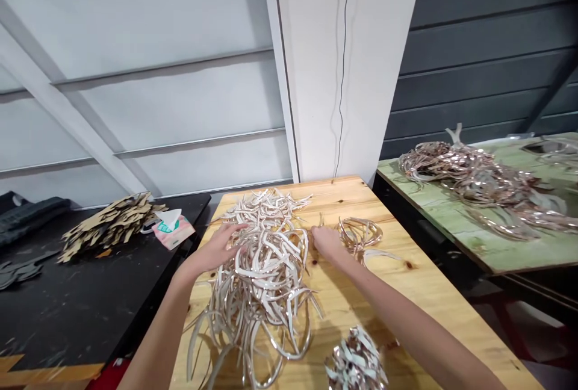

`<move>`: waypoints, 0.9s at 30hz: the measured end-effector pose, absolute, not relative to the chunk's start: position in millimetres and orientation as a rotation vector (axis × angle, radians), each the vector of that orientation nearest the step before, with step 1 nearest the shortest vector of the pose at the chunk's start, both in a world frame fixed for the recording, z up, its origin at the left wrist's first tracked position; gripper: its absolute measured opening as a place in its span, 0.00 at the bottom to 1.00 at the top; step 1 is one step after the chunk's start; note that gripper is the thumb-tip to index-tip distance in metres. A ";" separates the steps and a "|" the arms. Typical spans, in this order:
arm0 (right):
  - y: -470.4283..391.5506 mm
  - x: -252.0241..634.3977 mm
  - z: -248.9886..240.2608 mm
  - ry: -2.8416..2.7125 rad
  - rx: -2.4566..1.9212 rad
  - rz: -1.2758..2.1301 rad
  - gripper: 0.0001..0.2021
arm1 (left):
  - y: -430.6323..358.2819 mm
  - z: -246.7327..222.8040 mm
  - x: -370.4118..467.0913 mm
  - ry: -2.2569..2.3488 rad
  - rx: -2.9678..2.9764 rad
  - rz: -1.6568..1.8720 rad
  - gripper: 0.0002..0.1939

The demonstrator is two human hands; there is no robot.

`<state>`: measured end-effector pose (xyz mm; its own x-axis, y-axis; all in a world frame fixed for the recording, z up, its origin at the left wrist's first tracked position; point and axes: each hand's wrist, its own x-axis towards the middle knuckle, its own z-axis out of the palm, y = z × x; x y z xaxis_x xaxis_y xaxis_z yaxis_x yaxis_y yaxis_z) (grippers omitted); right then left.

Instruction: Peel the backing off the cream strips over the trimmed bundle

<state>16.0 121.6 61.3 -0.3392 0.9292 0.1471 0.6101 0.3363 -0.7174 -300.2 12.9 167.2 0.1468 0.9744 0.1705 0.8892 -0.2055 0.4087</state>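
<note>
A large tangled pile of white and rose-gold strips (266,269) lies down the left half of the wooden table. My left hand (219,247) rests at the left side of the pile, thumb and fingers apart, with the fingertips touching the strips. Just right of the pile, my right hand (326,241) is closed low over the wood. A thin tip shows above its fingers, but what it grips is hidden. Beside that hand lies a smaller looped bundle of shiny strips (361,232). Nearer me sits a clump of short shiny pieces (356,361), partly cut off by the frame.
On the black table (112,300) at left are a stack of brown cut pieces (108,224) and a tissue box (174,230). More shiny strips (478,179) cover part of the green table (433,203) at right. A white pillar (343,77) stands behind the wooden table (415,294).
</note>
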 end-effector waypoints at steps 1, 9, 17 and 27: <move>124.9 14.1 61.0 -2.018 -1.351 0.751 0.12 | 11.9 174.6 -298.6 1.908 2.202 0.622 0.27; 108.2 58.0 88.4 -1.705 -1.159 0.855 0.21 | -39.8 167.2 -157.2 1.718 1.596 1.042 0.18; 50.4 86.3 95.8 -1.242 -0.873 1.327 0.15 | -44.1 99.8 -42.8 1.582 1.634 0.990 0.24; 0.0 115.3 95.6 -0.948 -0.775 1.993 0.13 | -41.1 65.5 -29.2 1.240 1.710 0.884 0.19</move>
